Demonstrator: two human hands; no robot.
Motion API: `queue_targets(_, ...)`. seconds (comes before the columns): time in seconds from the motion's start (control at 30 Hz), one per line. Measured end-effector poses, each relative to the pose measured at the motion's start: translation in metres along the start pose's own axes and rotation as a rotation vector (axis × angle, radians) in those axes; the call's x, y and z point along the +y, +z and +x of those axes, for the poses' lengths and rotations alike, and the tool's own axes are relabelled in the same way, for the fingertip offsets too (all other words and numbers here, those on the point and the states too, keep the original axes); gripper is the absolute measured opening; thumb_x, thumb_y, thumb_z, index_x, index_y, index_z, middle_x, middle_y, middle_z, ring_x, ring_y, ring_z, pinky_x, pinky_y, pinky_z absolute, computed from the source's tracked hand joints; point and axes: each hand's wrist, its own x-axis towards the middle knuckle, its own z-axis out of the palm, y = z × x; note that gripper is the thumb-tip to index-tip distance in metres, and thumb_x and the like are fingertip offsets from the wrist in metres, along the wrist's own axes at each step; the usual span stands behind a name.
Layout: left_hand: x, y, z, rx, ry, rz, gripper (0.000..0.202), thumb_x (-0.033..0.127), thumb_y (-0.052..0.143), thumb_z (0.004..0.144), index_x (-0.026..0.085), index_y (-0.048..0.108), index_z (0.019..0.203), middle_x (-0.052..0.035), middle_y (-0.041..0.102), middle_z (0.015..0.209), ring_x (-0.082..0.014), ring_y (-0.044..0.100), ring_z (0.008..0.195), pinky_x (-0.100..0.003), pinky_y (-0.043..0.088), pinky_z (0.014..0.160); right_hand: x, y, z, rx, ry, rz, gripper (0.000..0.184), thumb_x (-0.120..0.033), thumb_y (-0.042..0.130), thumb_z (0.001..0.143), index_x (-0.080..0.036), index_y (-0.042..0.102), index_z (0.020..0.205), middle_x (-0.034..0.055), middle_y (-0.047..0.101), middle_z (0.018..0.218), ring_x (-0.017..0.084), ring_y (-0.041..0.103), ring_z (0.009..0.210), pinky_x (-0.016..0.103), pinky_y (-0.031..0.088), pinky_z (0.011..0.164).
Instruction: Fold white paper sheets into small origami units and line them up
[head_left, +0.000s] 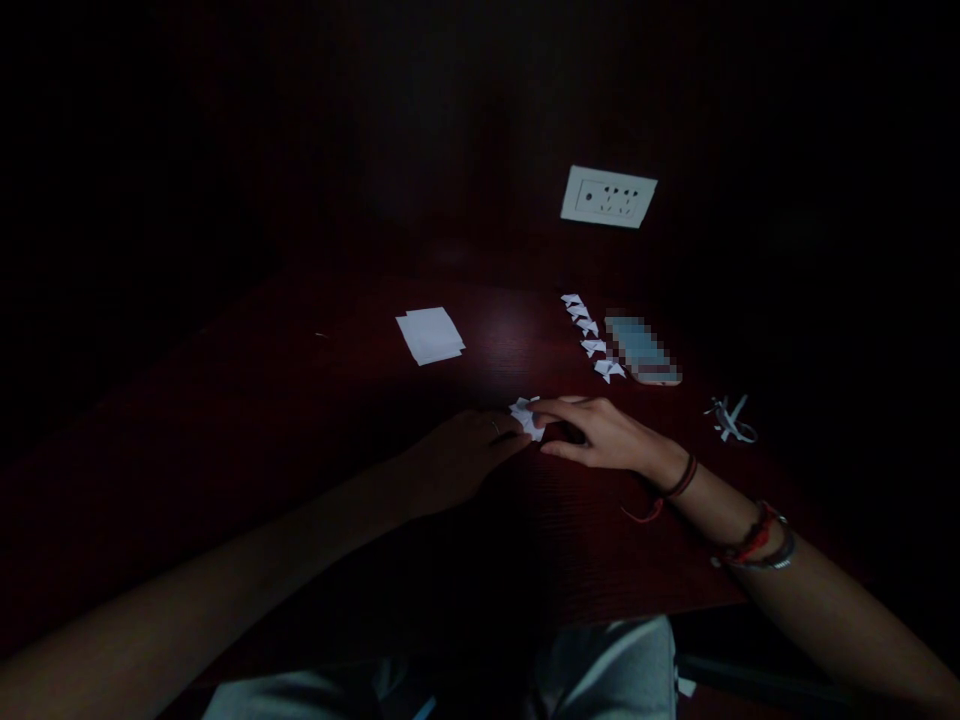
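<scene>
A small piece of folded white paper (527, 418) is at the table's middle, between both hands. My left hand (469, 448), in deep shadow, holds its left and near side with the fingertips. From the right, my right hand (604, 433) reaches over the same paper, its index finger on top and its thumb by the near right edge. The fingers cover part of the folds. Beyond my right hand, several small folded white paper figures (592, 347) stand in a slanting row. A stack of square white paper sheets (431, 335) lies farther off to the left.
A phone (643, 350), its screen blurred out, lies right of the row. White paper strips or a thin cord (731, 418) lie bunched near the right side. A wall socket (609, 197) sits above the dark red table (600, 540). The surroundings are very dark.
</scene>
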Motion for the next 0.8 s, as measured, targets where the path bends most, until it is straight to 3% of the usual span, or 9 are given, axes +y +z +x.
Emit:
queue_targets(0.13, 0.002, -0.004, 0.0, 0.012, -0.012, 0.015, 0.039, 0.01, 0.038, 0.081, 0.017, 0.041, 0.12, -0.0069, 0.046, 0.12, -0.0209, 0.041, 0.108, -0.036, 0.034, 0.086, -0.001, -0.002, -0.004, 0.001, 0.007, -0.026, 0.044, -0.03, 0.053, 0.076, -0.015, 0.045, 0.116, 0.005, 0.062, 0.095, 0.016, 0.058, 0.087, 0.028, 0.045, 0.079)
queue_targets(0.33, -0.001, -0.003, -0.001, 0.009, -0.007, -0.017, 0.042, 0.013, 0.042, 0.08, 0.019, 0.038, 0.122, -0.0069, 0.042, 0.124, -0.0216, 0.039, 0.11, -0.036, 0.033, 0.086, 0.001, 0.001, -0.007, 0.112, 0.031, -0.02, 0.041, -0.027, 0.053, 0.076, -0.016, 0.044, 0.115, 0.0033, 0.063, 0.088, 0.014, 0.058, 0.082, 0.028, 0.045, 0.079)
queue_targets(0.43, -0.001, -0.004, -0.001, -0.006, -0.014, -0.029, 0.05, 0.007, 0.041, 0.078, 0.021, 0.033, 0.125, -0.0062, 0.038, 0.128, -0.0217, 0.037, 0.113, -0.037, 0.033, 0.086, 0.002, 0.003, -0.002, 0.088, -0.008, 0.008, 0.045, -0.026, 0.054, 0.077, -0.016, 0.041, 0.118, 0.0048, 0.061, 0.097, 0.016, 0.055, 0.094, 0.03, 0.042, 0.086)
queue_targets(0.67, 0.0, -0.005, 0.0, -0.004, 0.003, -0.024, 0.048, 0.008, 0.044, 0.076, 0.017, 0.037, 0.122, -0.0074, 0.042, 0.124, -0.0222, 0.04, 0.109, -0.037, 0.033, 0.086, 0.002, 0.003, 0.003, 0.085, 0.0, 0.083, 0.035, -0.022, 0.045, 0.082, -0.017, 0.042, 0.117, 0.0031, 0.062, 0.09, 0.012, 0.058, 0.084, 0.028, 0.045, 0.079)
queue_targets(0.8, -0.002, -0.003, 0.0, -0.009, 0.008, -0.012, 0.051, 0.008, 0.043, 0.075, 0.019, 0.033, 0.125, -0.007, 0.041, 0.125, -0.023, 0.039, 0.109, -0.038, 0.032, 0.086, 0.001, 0.004, 0.003, 0.084, -0.02, 0.091, 0.043, -0.02, 0.051, 0.077, -0.017, 0.04, 0.118, 0.0025, 0.061, 0.091, 0.013, 0.056, 0.087, 0.029, 0.043, 0.082)
